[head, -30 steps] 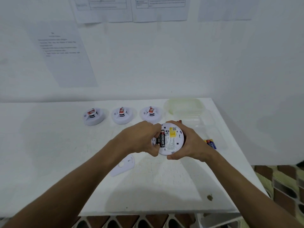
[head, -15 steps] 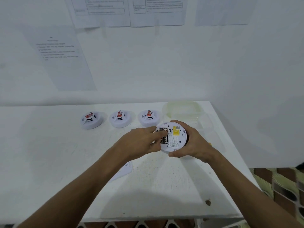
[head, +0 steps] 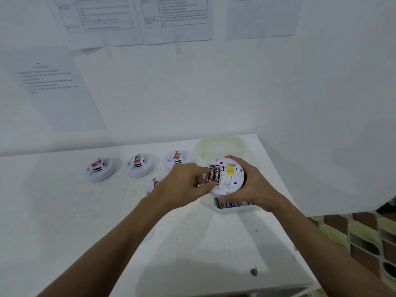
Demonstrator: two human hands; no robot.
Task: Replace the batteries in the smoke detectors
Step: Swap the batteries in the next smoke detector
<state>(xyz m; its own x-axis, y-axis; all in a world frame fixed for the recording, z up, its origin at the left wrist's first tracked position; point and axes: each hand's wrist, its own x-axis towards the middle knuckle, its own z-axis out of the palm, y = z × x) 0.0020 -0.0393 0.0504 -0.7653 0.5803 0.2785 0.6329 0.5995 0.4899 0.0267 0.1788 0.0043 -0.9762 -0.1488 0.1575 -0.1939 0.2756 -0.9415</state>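
Right hand [head: 252,187]: held the smoke detector [head: 227,175] tight, back side up, above the battery box [head: 235,207].
Left hand [head: 184,185]: fingertips pinched the batteries [head: 214,175] in their slot.
Risk: a battery could pop out (pushed crooked) and roll off the table [head: 192,243].

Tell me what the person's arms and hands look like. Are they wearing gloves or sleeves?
No gloves and no sleeves show. Both forearms are bare all the way to the bottom edge of the picture. The left hand and the right hand are bare too, with no rings, watch or bracelet that can be seen.
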